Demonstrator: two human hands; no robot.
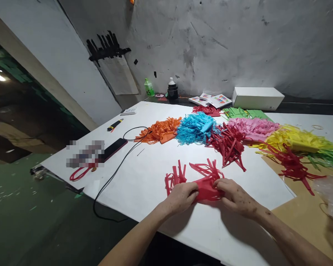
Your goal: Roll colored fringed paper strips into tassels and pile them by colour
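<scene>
Near edge: left hand (pixel 182 197) and right hand (pixel 236 195) each pinch one side of a red fringed sheet (pixel 207 187), fingers curled in. Sheet lies at or just above the white-topped table (pixel 147 177); contact unclear. Judgement: keep both grips even, middle flat, loose strips (pixel 178 173) clear of the fingers, lest they crease or tear. Beyond: dark-red bundle (pixel 229 146), then blue bundle (pixel 197 128); farthest, white box (pixel 258 99).
</scene>
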